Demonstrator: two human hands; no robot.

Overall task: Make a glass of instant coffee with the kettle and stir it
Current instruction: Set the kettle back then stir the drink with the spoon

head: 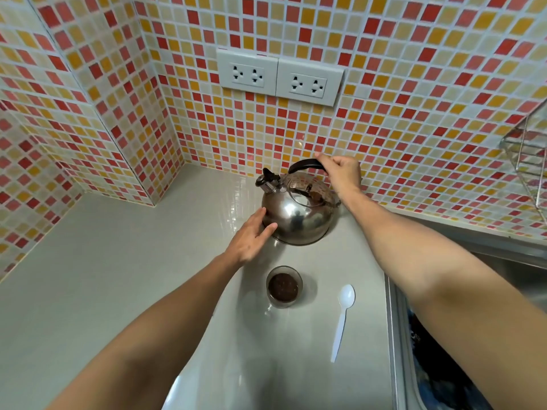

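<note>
A shiny steel kettle (pixel 299 214) with a black handle and a spout pointing left stands on the grey counter (pixel 118 276) near the tiled back wall. My right hand (pixel 340 173) is closed around the right end of the handle. My left hand (pixel 251 238) lies flat with fingers spread against the kettle's lower left side. In front of the kettle stands a small glass (pixel 284 287) holding dark brown coffee. A white plastic spoon (pixel 343 318) lies on the counter to the right of the glass, bowl end away from me.
Two white double wall sockets (pixel 278 76) sit on the mosaic tiles above the kettle. A steel sink (pixel 444 350) edges the counter on the right, with a wire rack (pixel 529 161) on the wall above it. A tiled corner column juts out at left.
</note>
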